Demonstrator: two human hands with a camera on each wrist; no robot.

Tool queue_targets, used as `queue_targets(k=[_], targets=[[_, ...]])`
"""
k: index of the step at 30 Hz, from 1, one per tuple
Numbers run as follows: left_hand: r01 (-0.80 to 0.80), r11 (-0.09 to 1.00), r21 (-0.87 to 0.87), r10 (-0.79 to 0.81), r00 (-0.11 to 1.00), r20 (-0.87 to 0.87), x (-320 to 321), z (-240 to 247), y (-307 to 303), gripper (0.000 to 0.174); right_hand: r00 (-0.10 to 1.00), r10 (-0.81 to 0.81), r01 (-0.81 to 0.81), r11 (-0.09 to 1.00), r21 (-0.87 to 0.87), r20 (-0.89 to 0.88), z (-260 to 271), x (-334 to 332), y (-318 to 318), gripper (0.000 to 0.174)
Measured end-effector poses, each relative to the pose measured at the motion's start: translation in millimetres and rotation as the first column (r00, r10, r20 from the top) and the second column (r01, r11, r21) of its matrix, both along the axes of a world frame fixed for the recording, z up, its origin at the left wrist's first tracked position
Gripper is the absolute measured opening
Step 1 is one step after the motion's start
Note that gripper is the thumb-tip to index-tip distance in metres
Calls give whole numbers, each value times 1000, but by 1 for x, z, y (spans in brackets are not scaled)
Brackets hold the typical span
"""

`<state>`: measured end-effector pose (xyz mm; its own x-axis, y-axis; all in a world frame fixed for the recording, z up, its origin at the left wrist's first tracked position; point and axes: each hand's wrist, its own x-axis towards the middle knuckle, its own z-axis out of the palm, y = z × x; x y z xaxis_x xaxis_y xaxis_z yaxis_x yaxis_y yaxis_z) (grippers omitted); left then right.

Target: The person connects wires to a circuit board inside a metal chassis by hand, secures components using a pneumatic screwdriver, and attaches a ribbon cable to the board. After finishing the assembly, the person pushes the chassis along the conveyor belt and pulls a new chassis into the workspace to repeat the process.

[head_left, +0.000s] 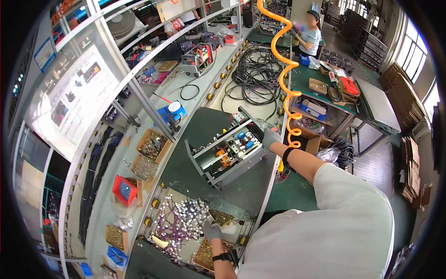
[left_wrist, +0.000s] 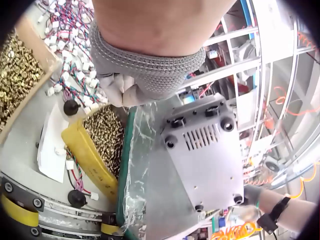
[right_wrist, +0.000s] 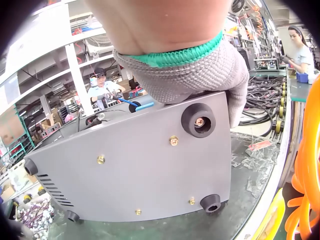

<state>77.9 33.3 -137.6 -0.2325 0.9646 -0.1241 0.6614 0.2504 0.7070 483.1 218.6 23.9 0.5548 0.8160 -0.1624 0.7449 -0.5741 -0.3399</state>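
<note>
A grey metal chassis (head_left: 227, 151) with circuit boards and wiring inside stands on the green work surface. Its underside (right_wrist: 135, 165) shows rubber feet and brass screws in the right wrist view. My gloved right hand (head_left: 272, 138) grips the chassis by its far right corner, fingers bent over the edge (right_wrist: 200, 80). My gloved left hand (head_left: 212, 231) is over white connectors with coloured wires (head_left: 181, 223), beside a box of brass screws (head_left: 220, 216). In the left wrist view its fingers (left_wrist: 122, 92) are bent; whether they pinch anything is hidden.
Another screw box (head_left: 206, 255) lies close to my left wrist. A red bin (head_left: 124, 190) and parts boxes (head_left: 152, 145) line the left side. Black cables (head_left: 255, 69) are heaped beyond the chassis. An orange coiled hose (head_left: 284, 83) hangs near my right hand. A person (head_left: 310, 37) is farther back.
</note>
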Motion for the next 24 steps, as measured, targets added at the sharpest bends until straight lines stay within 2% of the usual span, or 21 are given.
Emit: queue_targets(k=[1,2,4,6,8,9,11,13,16,18,19,21,22,23,24], targets=[[-89,996,-11,89,964,249,-6,4,-5,45,1000,17,-17,1000,-2,10,1,0,-1,29],[-169,985,-44,169,859,483,-11,4,-8,44,1000,16,-16,1000,11,5,2,-1,-3,29],[-215,976,-23,201,862,465,-21,-9,-12,41,995,67,-69,997,31,72,4,-3,-6,29],[-265,964,-7,240,862,446,-25,-15,-7,38,998,56,-55,998,-4,25,5,-4,-5,30],[-271,961,48,202,811,548,-27,-16,-2,34,995,98,-98,995,-33,10,10,-10,-14,30],[-272,961,52,201,814,545,-20,8,-1,34,994,107,-107,993,-51,4,18,-15,-20,30],[-253,967,-39,197,638,744,8,87,0,26,991,131,-133,989,-71,-34,28,-27,-35,31],[-282,959,25,168,638,751,22,119,2,24,983,172,-178,979,-98,-68,31,-43,-51,32],[-312,945,102,128,635,762,25,130,1,24,973,223,-228,971,-78,-64,10,-63,-67,31],[-304,945,119,104,625,773,30,146,0,27,957,273,-284,948,-141,-95,8,-67,-76,33],[-337,935,109,116,583,804,31,147,-2,28,955,276,-288,950,-120,-104,5,-72,-82,33],[-316,940,126,107,627,772,26,144,-4,31,940,306,-318,945,-69,-148,0,-81,-92,33],[-314,942,117,100,595,797,25,146,-7,35,925,340,-358,929,-92,-168,2,-87,-96,33],[-314,928,202,44,628,777,23,137,-9,39,916,371,-388,916,-104,-153,6,-92,-100,32],[-321,934,159,96,651,753,38,158,-8,40,904,401,-420,898,-130,-150,22,-83,-98,31]])
